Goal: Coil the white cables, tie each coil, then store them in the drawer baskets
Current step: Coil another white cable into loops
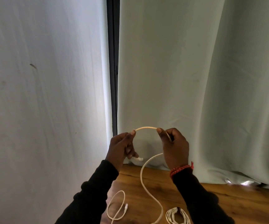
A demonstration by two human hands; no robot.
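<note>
Wooden table (227, 204) against pale curtains (163, 78)
Both hands up and apart, left hand (122, 147) and right hand (175, 147) each pinching the white cable (146, 127) arched between them.

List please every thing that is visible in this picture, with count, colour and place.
held cable: 1, white, arched between both hands, its rest trailing down onto the table
loose cable: 1, white, on the table, lower left
tied coil: 1, white, on the table, lower right
table: 1, brown wood, bottom
curtains: 2, pale, behind the table
bracelet: 1, red, right wrist
sleeves: 2, black
hands: left hand and right hand, each pinching the held cable
</note>
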